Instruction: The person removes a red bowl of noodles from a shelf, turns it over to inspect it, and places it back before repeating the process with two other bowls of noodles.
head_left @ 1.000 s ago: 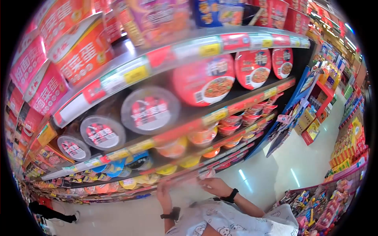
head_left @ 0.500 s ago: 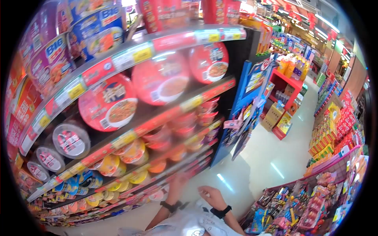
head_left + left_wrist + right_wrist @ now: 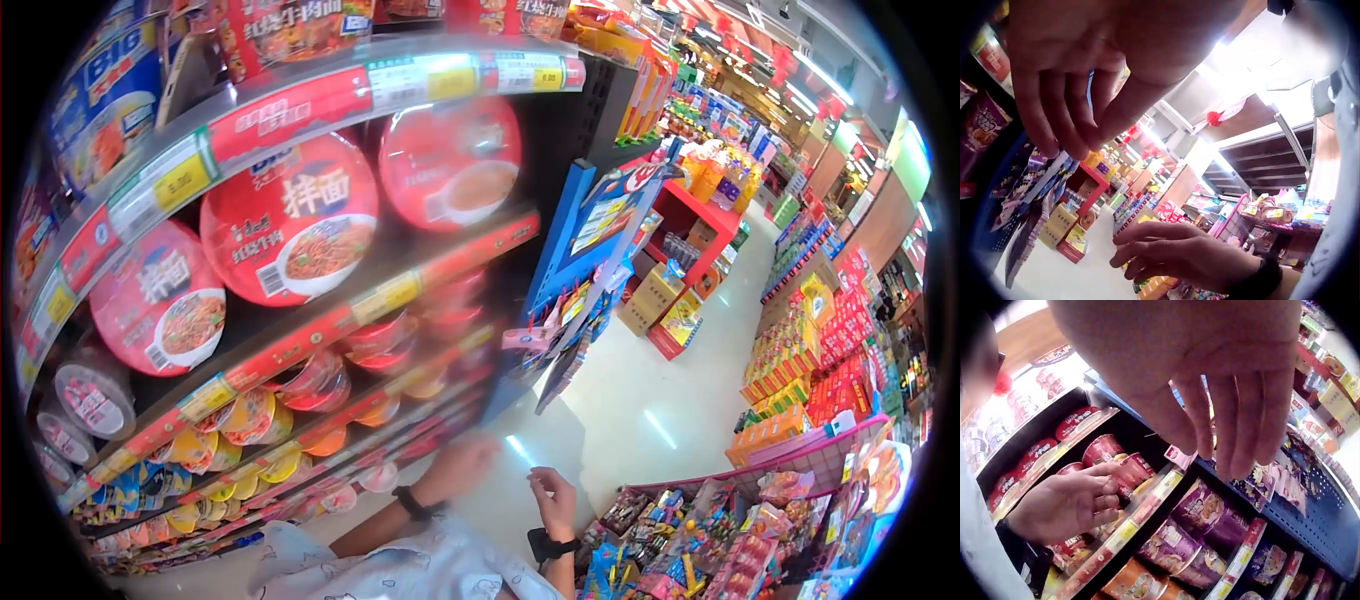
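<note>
My left hand (image 3: 462,468), blurred in the head view, is held out in front of the noodle shelves with nothing in it. Its fingers (image 3: 1060,109) hang loosely bent in the left wrist view. To its right, my right hand (image 3: 556,500) is raised over the aisle floor, likewise holding nothing. The right wrist view shows the fingers (image 3: 1235,419) of this hand pointing down, relaxed. Nearest the left hand are lower shelf rows of red cup noodles (image 3: 312,380). Above them, large red noodle bowls (image 3: 290,220) stand on edge with their lids facing out.
A blue end rack (image 3: 565,240) with hanging packets closes the shelf's right end. Beyond it stands a red display stand (image 3: 690,240). A pink-rimmed basket bin (image 3: 720,480) full of small packets is at the right. Pale floor (image 3: 610,400) runs between them.
The head view has swung right along the shelf, so the plastic-lidded tubs slide to the left edge and more aisle shows. Both hands have drawn apart from their close position and stay without anything in them.
</note>
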